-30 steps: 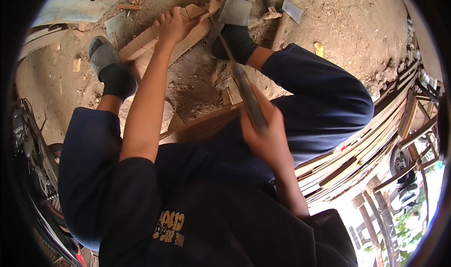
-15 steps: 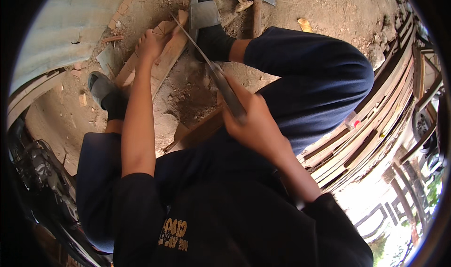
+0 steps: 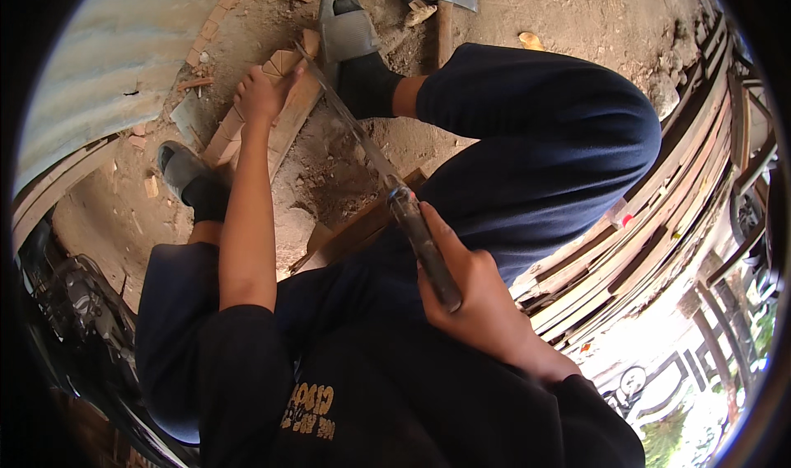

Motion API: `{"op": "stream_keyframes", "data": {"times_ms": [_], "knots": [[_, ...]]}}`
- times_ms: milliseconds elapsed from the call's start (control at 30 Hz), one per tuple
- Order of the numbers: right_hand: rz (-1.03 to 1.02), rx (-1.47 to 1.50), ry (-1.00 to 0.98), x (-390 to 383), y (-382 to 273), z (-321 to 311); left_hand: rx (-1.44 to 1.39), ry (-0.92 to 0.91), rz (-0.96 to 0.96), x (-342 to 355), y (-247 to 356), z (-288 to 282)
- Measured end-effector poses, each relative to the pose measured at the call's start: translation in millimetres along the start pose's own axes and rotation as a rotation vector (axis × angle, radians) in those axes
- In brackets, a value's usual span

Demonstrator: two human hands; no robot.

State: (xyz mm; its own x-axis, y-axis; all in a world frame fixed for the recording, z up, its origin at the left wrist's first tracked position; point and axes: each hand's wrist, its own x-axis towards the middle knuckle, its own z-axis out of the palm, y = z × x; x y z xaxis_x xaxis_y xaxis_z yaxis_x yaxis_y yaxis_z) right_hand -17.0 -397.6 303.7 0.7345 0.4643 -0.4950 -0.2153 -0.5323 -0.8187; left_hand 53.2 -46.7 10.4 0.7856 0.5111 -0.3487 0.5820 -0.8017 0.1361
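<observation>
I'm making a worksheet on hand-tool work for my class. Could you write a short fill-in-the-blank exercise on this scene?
1. The right hand grips the dark handle of a long ____.
2. The left hand presses down on a piece of ____ lying on the dirt ground.
3. Beyond the grey sandal, a small ____ with a wooden handle lies on the ground.
4. Both feet wear grey sandals over dark ____.

Missing words: blade; wood; axe; socks
</observation>
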Motion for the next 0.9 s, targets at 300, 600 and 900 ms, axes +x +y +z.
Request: {"op": "stream_keyframes", "data": {"times_ms": [300, 600, 900], "knots": [[-0.046, -0.022, -0.032, 22.8, 8.6, -6.9, -0.134, 0.148, -0.060, -10.4, -12.3, -2.3], [0.114, -0.073, -0.069, 44.3, 7.5, 16.8, -0.055, 0.452, -0.011, -8.9, -2.2, 30.0], [0.133, -0.141, -0.042, 52.0, 3.8, 28.3, -0.049, 0.462, 0.006, 0.2, 2.5, 25.6]]}}
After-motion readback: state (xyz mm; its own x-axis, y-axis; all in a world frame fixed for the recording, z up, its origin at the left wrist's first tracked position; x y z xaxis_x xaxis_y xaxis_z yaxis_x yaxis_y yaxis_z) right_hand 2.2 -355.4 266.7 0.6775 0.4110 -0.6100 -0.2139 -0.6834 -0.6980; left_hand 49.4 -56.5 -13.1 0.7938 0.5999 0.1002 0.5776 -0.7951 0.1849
